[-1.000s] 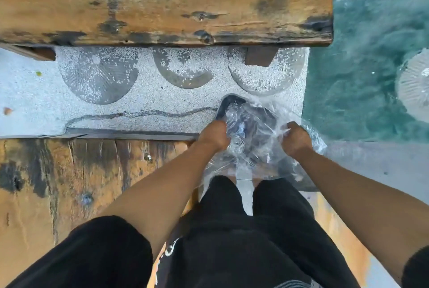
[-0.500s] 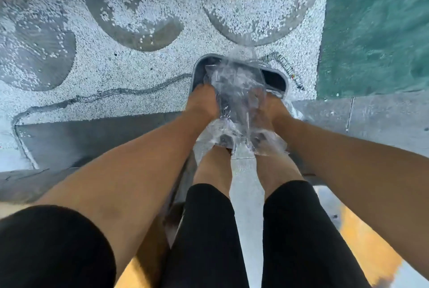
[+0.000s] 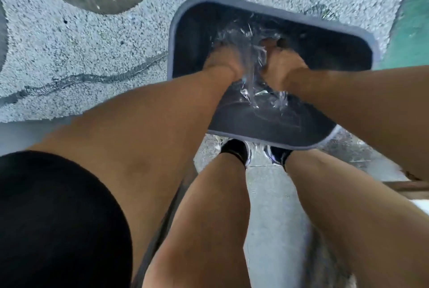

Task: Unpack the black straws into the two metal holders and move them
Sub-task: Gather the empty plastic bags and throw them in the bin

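Note:
A crumpled clear plastic wrapper point(image 3: 257, 78) is bunched between both my hands inside a dark rectangular bin point(image 3: 185, 39) with a grey rim that stands on the floor. My left hand point(image 3: 222, 62) grips the wrapper's left side, and my right hand point(image 3: 281, 62) grips its right side, both pushed down into the bin's mouth. No straws or metal holders show in the head view.
The bin sits on pebbled grey floor point(image 3: 92, 44) with smooth round patches at the top. A teal surface point(image 3: 415, 20) lies to the right. My legs and dark shoes point(image 3: 234, 150) stand just behind the bin.
The view has dropped much closer to the bin. Both hands have pushed the plastic wrapper from above the rim down into the bin, closer together.

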`<state>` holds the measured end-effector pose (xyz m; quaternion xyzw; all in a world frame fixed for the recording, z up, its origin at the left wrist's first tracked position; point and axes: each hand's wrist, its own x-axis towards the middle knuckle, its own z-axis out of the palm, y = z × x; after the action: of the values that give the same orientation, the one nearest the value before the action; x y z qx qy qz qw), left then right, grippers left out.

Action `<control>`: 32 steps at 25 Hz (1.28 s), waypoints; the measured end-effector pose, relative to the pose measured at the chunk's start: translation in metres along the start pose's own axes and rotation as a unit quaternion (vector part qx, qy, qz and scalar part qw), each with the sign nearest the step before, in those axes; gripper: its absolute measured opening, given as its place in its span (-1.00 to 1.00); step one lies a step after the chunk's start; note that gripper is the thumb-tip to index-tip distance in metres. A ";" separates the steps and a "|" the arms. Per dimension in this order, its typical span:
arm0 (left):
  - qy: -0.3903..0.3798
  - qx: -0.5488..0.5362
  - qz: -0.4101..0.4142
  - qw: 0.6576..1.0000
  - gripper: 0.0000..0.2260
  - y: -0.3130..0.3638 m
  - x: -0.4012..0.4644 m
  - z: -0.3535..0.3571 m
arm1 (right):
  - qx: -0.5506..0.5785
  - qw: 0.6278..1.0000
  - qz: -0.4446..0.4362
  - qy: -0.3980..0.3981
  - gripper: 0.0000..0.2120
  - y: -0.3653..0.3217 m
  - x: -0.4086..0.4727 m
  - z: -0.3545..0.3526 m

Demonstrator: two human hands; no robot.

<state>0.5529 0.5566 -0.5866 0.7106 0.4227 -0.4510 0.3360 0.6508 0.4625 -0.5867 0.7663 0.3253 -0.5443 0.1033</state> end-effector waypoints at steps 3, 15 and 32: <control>-0.004 0.048 -0.004 0.999 -0.58 -0.017 0.031 0.020 | -0.002 1.000 0.000 0.002 -0.35 0.004 0.030 0.022; 0.082 0.047 -0.001 0.996 -0.73 -0.014 -0.057 -0.045 | -0.015 0.997 -0.043 0.068 -0.47 -0.005 -0.061 -0.008; -0.012 -0.281 -0.028 0.959 -0.74 -0.013 -0.445 -0.151 | -0.057 0.995 -0.019 -0.083 -0.62 -0.091 -0.394 -0.133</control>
<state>0.4905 0.5591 -0.1209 0.5697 0.5483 -0.3316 0.5147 0.6201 0.4488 -0.1625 0.7049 0.3607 -0.5887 0.1626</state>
